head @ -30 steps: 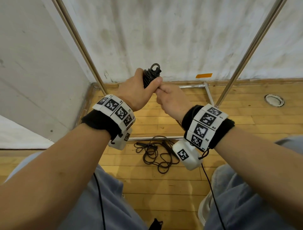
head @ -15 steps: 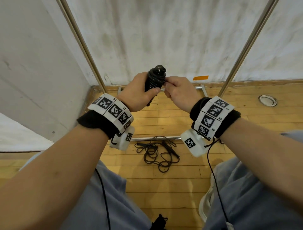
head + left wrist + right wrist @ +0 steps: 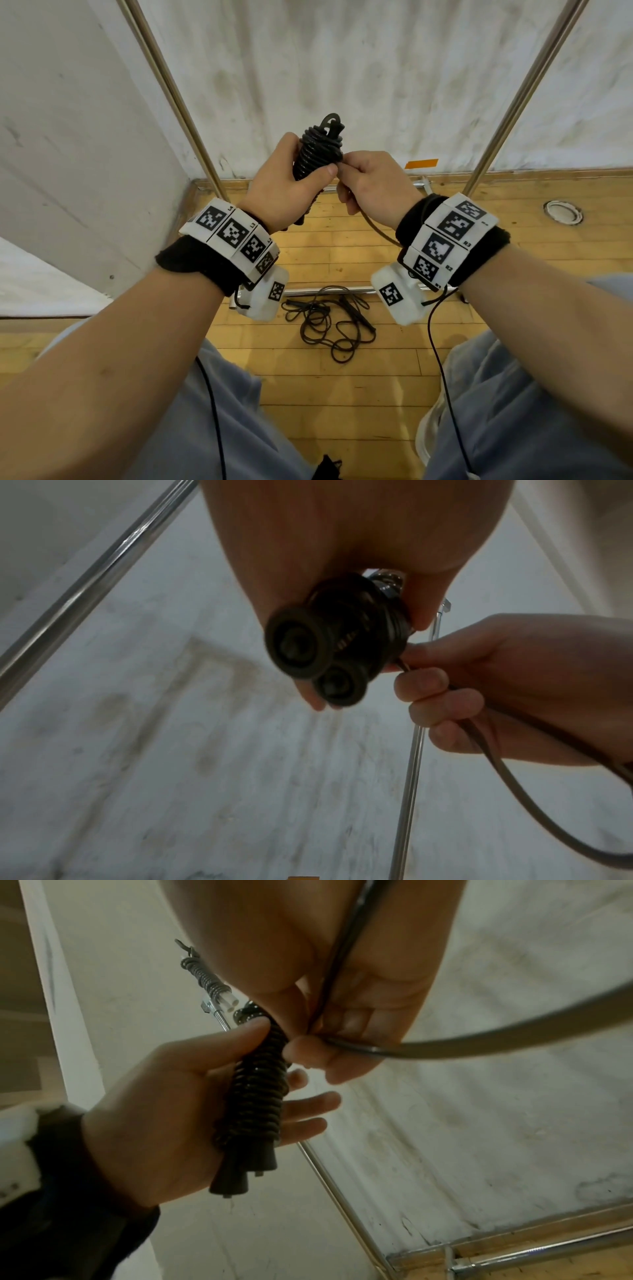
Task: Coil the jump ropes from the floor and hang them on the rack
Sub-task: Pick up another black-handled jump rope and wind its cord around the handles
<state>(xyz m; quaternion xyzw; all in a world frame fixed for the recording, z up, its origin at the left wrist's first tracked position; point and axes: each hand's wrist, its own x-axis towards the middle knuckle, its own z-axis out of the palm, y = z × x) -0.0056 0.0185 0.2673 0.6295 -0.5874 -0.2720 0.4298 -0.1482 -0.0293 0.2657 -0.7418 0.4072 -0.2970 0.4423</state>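
Observation:
My left hand (image 3: pixel 291 181) grips a black jump rope bundle (image 3: pixel 318 150), its cord wound tightly round both handles; the two handle ends (image 3: pixel 308 656) show in the left wrist view. My right hand (image 3: pixel 370 185) pinches the loose cord end (image 3: pixel 359 1045) right beside the bundle (image 3: pixel 257 1091), and a free loop (image 3: pixel 378 233) curves down under the wrist. A second black jump rope (image 3: pixel 329 322) lies tangled on the wooden floor between my knees. The rack's chrome posts (image 3: pixel 171 92) rise on either side, and a coiled rope (image 3: pixel 202 972) hangs on its top bar.
A white wall (image 3: pixel 342 68) stands close behind the rack, with another wall (image 3: pixel 68 154) at the left. The rack's base bars (image 3: pixel 325 291) lie on the wooden floor (image 3: pixel 342 387). A round floor fitting (image 3: pixel 563 212) sits at the right. An orange tape mark (image 3: pixel 421 163) is low on the wall.
Both hands have stayed together in front of the wall. The right hand went from below the bundle up to its side and keeps winding the cord; the bundle rose slightly.

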